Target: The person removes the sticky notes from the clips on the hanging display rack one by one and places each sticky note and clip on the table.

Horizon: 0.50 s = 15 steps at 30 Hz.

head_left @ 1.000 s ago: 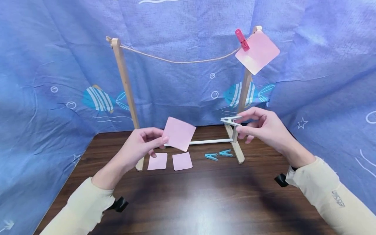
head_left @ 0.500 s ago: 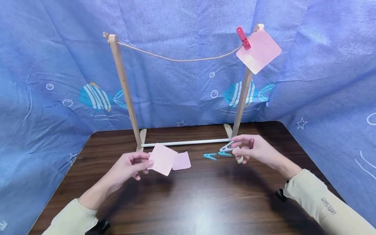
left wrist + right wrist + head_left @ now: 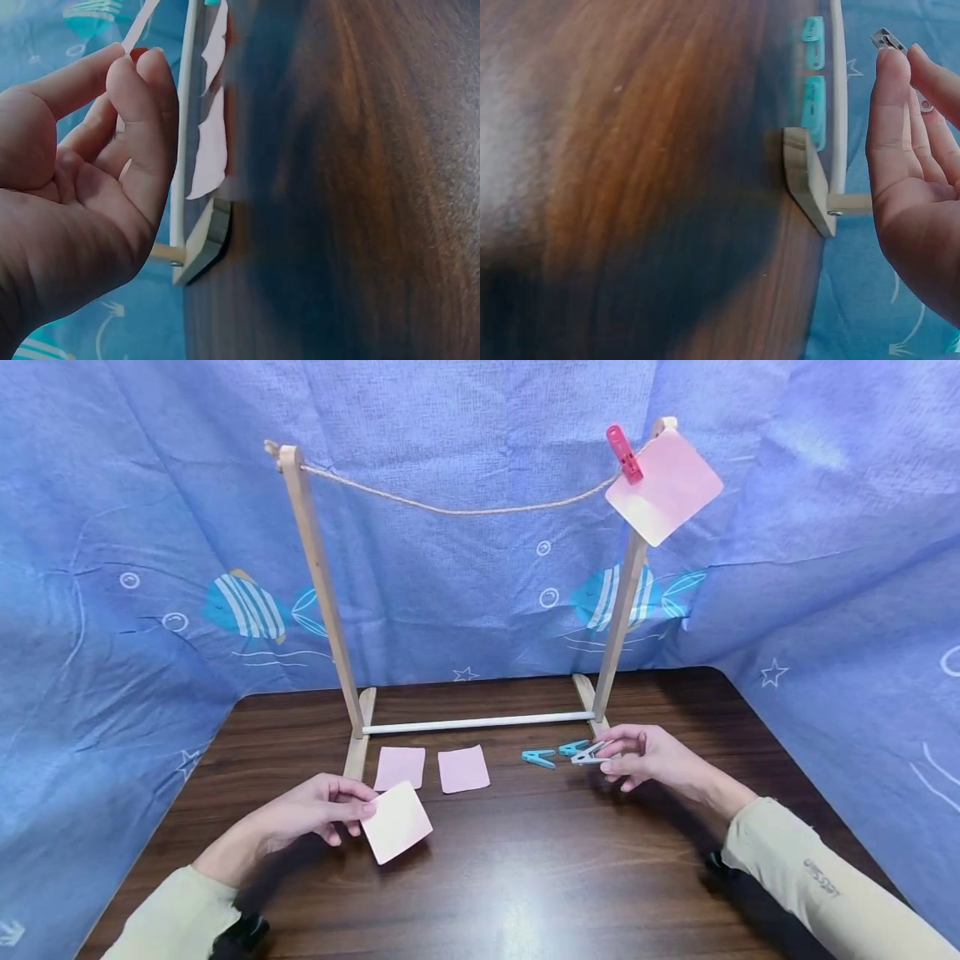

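Observation:
My left hand pinches a square pink paper by its edge, tilted above the front of the table. In the left wrist view only a thin strip of that paper shows past the fingertips. On the right, my right hand pinches a grey-white clothespin between thumb and fingers, close to two turquoise clothespins lying on the table. Two more pink papers lie flat behind the held one. A red clothespin fastens another pink paper to the rope at its right end.
A wooden stand rises at the back, with a left post, a right post and a white crossbar low between them. Its feet rest on the dark wooden table. A blue fish-print curtain hangs behind.
Both hands have come down towards the table, the left one also nearer the person, still holding the paper and the grey-white clothespin. The flat papers are uncovered again.

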Tool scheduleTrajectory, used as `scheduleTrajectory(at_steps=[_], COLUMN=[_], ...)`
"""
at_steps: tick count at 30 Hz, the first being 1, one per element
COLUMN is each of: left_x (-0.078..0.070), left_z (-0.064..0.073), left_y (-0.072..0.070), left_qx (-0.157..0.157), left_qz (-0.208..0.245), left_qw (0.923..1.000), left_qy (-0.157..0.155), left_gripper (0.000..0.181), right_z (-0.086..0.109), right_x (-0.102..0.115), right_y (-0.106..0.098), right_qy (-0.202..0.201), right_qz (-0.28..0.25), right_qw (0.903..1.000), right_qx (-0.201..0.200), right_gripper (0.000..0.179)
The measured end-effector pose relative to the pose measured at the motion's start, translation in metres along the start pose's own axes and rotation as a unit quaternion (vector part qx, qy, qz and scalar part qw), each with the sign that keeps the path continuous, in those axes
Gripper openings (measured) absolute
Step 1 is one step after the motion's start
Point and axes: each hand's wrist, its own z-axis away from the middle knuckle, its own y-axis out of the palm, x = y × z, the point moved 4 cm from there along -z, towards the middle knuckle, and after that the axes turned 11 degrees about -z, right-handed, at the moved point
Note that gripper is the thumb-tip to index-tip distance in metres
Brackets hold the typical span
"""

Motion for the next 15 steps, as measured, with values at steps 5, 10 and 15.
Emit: scheduleTrajectory(at_steps=[5, 10, 15], left_x=[0.007, 0.017, 0.024], left_z=[-0.005, -0.012, -0.014], left_y=[0.0, -0.002, -0.005], left_qx=[-0.004, -0.009, -0.012], left_qz=[-0.001, -0.043, -0.061], left_qw=[0.9999, 0.999, 0.9978], left_qy=[-0.01, -0.014, -0.024], left_gripper=[0.033, 0.031, 0.032], right_z=[-0.001, -0.002, -0.002], right_x=[-0.01, -0.022, -0.03], right_y=[0.001, 0.001, 0.0], right_qy=[0.025, 0.046, 0.057], right_qz=[-0.001, -0.001, 0.008], right_qw=[0.9997, 0.9989, 0.9983], right_qx=[0.008, 0.012, 0.006], right_gripper=[0.051, 0.05, 0.049])
